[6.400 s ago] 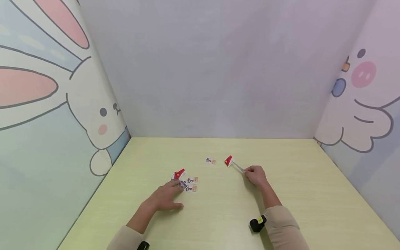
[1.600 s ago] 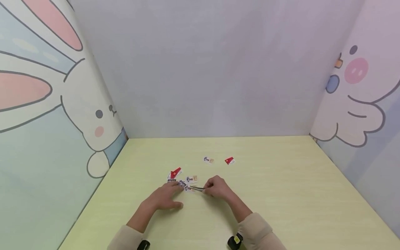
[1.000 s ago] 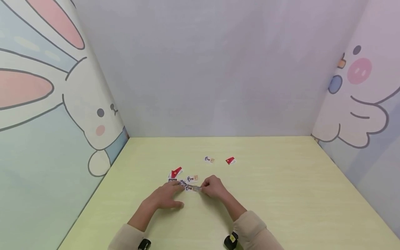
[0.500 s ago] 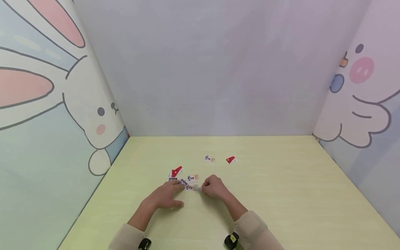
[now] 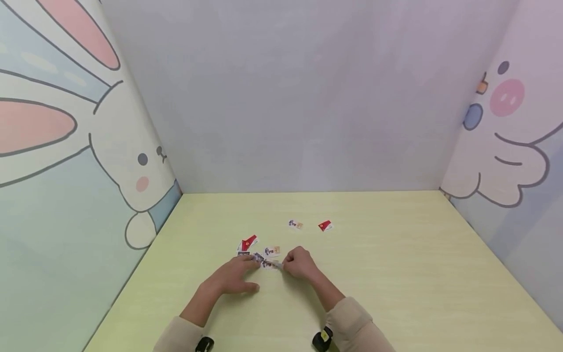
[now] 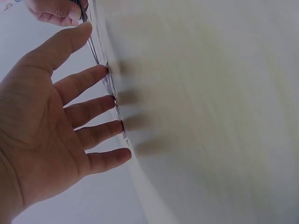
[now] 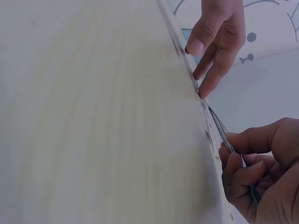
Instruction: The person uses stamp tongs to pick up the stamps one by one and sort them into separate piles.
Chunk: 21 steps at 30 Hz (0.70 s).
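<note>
Postage stamps lie flat on the table in a small cluster. My left hand [image 5: 233,276] spreads its fingers, fingertips resting at the near-left edge of that cluster, by a dark stamp [image 5: 258,257]. Between the thumb and fingers of my right hand [image 5: 301,263] is a pair of metal tweezers [image 7: 219,125], pointing left. Their tips reach over a pale pictorial stamp [image 5: 267,266] beside the left fingertips. Whether they grip a stamp is too small to tell. Another pictorial stamp [image 5: 271,251] lies just behind, and a red-and-white one [image 5: 249,242] is at the cluster's back left.
Farther back, a pictorial stamp [image 5: 295,224] and a red-and-white stamp [image 5: 325,225] lie apart on the pale wooden table [image 5: 396,274]. A grey wall [image 5: 308,98] rises behind, with cartoon-printed panels on both sides. Black wrist cameras [image 5: 322,339] sit at my cuffs.
From the red stamp at back right, my right hand has brought the tweezers left to the cluster. Lately only the tweezers' tips have shifted slightly. My left hand has stayed in place.
</note>
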Each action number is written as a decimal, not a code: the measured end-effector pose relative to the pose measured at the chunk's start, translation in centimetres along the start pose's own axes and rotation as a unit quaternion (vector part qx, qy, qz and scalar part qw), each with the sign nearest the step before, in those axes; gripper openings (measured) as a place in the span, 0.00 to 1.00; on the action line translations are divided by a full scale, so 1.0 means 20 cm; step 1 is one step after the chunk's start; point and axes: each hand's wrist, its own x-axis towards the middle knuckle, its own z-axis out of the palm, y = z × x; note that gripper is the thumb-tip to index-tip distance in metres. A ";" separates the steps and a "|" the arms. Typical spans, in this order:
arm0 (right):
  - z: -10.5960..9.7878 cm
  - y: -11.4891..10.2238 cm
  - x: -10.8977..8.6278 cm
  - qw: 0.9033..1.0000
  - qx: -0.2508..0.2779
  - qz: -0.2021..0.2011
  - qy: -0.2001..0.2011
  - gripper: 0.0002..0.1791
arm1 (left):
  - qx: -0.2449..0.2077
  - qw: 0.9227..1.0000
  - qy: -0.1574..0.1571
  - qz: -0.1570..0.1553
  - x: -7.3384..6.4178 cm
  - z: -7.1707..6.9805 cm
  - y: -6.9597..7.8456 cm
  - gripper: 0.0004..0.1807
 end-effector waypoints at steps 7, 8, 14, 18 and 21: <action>-0.07 -0.02 -0.03 0.999 0.047 0.008 -0.012 0.05 | -0.017 0.999 0.033 -0.017 -0.04 -0.04 0.04 0.28; -0.07 -0.02 -0.03 0.999 0.052 0.007 -0.011 0.05 | -0.020 0.999 0.032 -0.017 -0.04 -0.04 0.04 0.28; -0.09 -0.01 -0.05 0.998 0.060 0.005 -0.016 0.05 | -0.035 0.999 0.028 -0.013 -0.04 -0.04 0.04 0.28; -0.12 0.00 -0.08 0.998 0.063 0.004 -0.013 0.05 | -0.058 0.997 0.041 -0.004 -0.04 -0.05 0.07 0.28; -0.13 0.01 -0.10 0.998 0.066 0.004 -0.003 0.04 | -0.072 0.996 0.053 0.002 -0.04 -0.06 0.09 0.28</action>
